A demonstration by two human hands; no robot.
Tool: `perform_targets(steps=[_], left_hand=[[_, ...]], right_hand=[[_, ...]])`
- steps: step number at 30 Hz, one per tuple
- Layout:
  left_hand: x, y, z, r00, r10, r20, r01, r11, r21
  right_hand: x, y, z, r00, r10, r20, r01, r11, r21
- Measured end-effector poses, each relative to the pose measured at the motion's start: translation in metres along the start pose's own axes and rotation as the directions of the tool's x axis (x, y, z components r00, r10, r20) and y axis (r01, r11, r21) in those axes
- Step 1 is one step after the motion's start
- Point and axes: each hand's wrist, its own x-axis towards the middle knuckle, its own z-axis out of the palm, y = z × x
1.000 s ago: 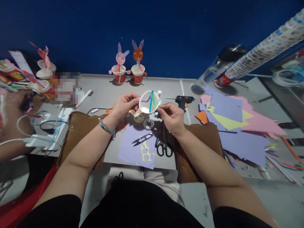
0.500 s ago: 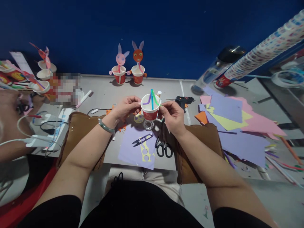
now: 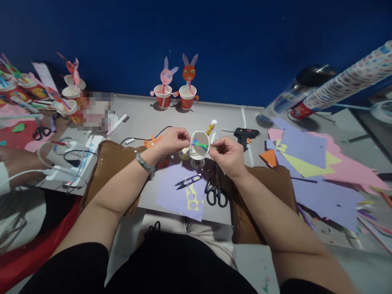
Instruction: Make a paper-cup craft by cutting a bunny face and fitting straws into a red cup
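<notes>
A small paper cup [image 3: 199, 154] is tilted with its white mouth facing me, its red outside now mostly hidden. Inside it lies a bent drinking straw [image 3: 200, 145] coloured green, blue and purple. My left hand [image 3: 175, 141] pinches the cup at its left side. My right hand [image 3: 229, 155] is closed at the right side, where a bit of green straw shows by the fingertips. Below the cup are a tape roll [image 3: 197, 164], thread snips [image 3: 188, 181], black scissors [image 3: 217, 197] and a yellow paper strip with holes [image 3: 192, 197].
Two cup rabbits, one pink-headed [image 3: 163, 96] and one orange-headed [image 3: 188, 97], stand by the blue wall. A glue gun [image 3: 245, 134], coloured paper [image 3: 306, 143], a bottle [image 3: 283, 96] and stacked cups [image 3: 343, 87] lie right. A power strip [image 3: 78, 165] and another person's arm [image 3: 23, 165] are left.
The cup has tipped from nearly upright until its mouth faces me. The straw inside now lies across the opening. Both hands stay at its sides, and the whole view has shifted slightly.
</notes>
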Motion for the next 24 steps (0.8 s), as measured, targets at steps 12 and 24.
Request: perform_targets(steps=[12, 24], left_hand=[[-0.005, 0.005, 0.002, 0.992, 0.108, 0.063, -0.073, 0.911, -0.405], [-0.007, 0.002, -0.001, 0.988, 0.116, 0.104, -0.071, 0.929, -0.364]], right_hand=[[0.01, 0.01, -0.004, 0.99, 0.136, 0.04, -0.142, 0.968, 0.208], [0.006, 0.0, -0.003, 0.992, 0.091, 0.087, -0.106, 0.976, 0.192]])
